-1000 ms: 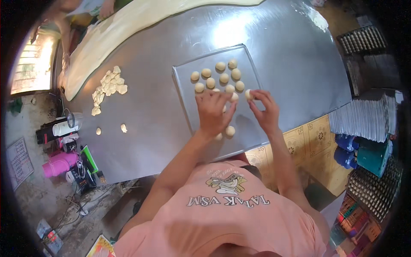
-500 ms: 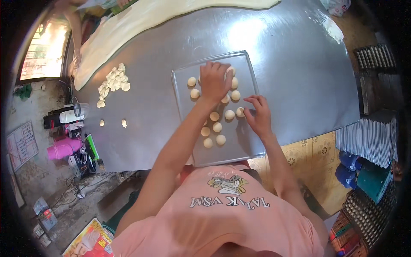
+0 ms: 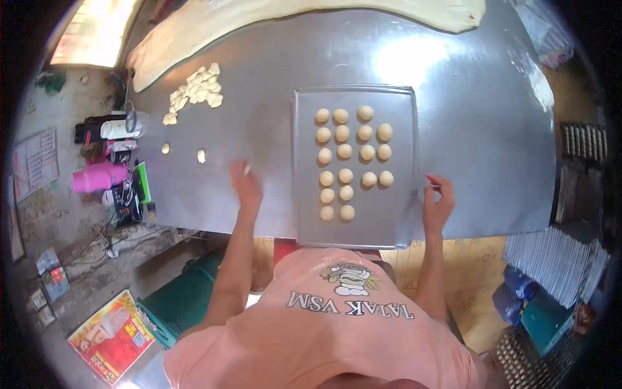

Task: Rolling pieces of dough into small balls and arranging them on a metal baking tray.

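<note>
A metal baking tray (image 3: 372, 223) lies on the table in front of me, with several round dough balls (image 3: 345, 150) set out on it in rough columns. To the left of the tray, my left hand (image 3: 246, 186) hovers over the table, its fingers smeared by motion; whether it holds anything is unclear. Just beyond the tray's right edge is my right hand (image 3: 439, 201), fingers loosely bent and apart, with nothing visible in them. Small cut dough pieces (image 3: 202, 87) form a pile at the far left. Two single dough pieces, one of them a lump (image 3: 201, 155), lie nearer.
A long strip of dough (image 3: 278, 16) stretches along the metal table's (image 3: 479, 155) far side. Pink cups (image 3: 100, 177) and other items stand beyond the left edge. Stacked trays (image 3: 547, 262) and a green crate (image 3: 547, 318) are at the lower right.
My left hand has left the dough balls on the tray and swung left over the table. My right hand has drawn back past the tray's right edge. The view has shifted.
</note>
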Demonstrator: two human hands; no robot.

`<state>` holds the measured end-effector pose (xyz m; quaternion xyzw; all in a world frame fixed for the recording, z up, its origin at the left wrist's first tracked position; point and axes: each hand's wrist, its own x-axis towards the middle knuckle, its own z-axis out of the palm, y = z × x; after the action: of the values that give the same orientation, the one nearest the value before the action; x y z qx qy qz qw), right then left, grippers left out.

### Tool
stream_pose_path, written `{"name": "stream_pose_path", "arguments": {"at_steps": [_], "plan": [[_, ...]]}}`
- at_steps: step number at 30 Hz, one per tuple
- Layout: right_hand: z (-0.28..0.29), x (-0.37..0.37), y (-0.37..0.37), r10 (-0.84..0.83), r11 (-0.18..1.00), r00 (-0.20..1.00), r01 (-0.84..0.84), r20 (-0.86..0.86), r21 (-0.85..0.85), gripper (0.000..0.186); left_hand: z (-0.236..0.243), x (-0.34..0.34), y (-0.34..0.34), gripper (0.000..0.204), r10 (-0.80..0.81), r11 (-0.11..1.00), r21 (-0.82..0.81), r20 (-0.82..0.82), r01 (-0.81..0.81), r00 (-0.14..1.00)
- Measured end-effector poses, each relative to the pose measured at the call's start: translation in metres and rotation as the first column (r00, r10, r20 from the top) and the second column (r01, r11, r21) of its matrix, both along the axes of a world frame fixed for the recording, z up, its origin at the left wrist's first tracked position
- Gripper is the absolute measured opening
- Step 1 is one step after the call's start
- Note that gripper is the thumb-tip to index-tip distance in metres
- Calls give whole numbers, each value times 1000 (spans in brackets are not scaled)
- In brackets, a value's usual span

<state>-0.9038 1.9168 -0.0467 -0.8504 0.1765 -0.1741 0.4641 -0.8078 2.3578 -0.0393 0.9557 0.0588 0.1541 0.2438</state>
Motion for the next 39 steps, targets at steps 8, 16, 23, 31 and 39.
{"name": "stream_pose_path", "arguments": {"at_steps": [8, 16, 23, 31, 39], "plan": [[15, 55, 2, 115, 985, 993, -117, -20, -130, 23, -164, 3, 138, 24, 216, 914, 377, -146, -148, 965], [22, 62, -3, 65, 989, 998, -64, -3, -132, 22, -111, -106, 150, 25, 438, 893, 328, -468, -309, 767], [-2, 58, 42, 143, 986, 990, -143, -1, -83, 20, -147, -1, 184, 16, 141, 936, 340, -127, -90, 982], [8, 28, 12, -27, 998, 999, 25, -31, -54, 21, -110, -105, 161, 36, 372, 928, 128, -364, -350, 854], [-1, 30, 47, 123, 992, 992, -123, -25, -11, 21, -140, 17, 187, 20, 74, 957, 277, 36, -81, 997]]}}
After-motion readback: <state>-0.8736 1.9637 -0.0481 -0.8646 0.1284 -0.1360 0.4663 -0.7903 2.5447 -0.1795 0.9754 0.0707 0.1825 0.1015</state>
